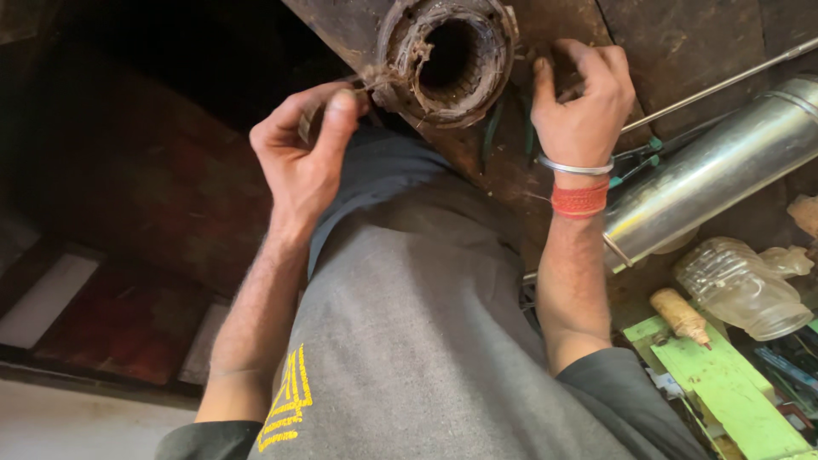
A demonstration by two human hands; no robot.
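Motor stator, a rusty round core with a dark bore, lies on the dark table. Left hand, just left of it, pinches a wire end pulled from its rim. Right hand, just right of it, presses curled fingers on the table, grasping nothing. Below that hand lies a shiny metal tube.

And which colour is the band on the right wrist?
Orange-red cloth band, beside a silver bangle; head view.
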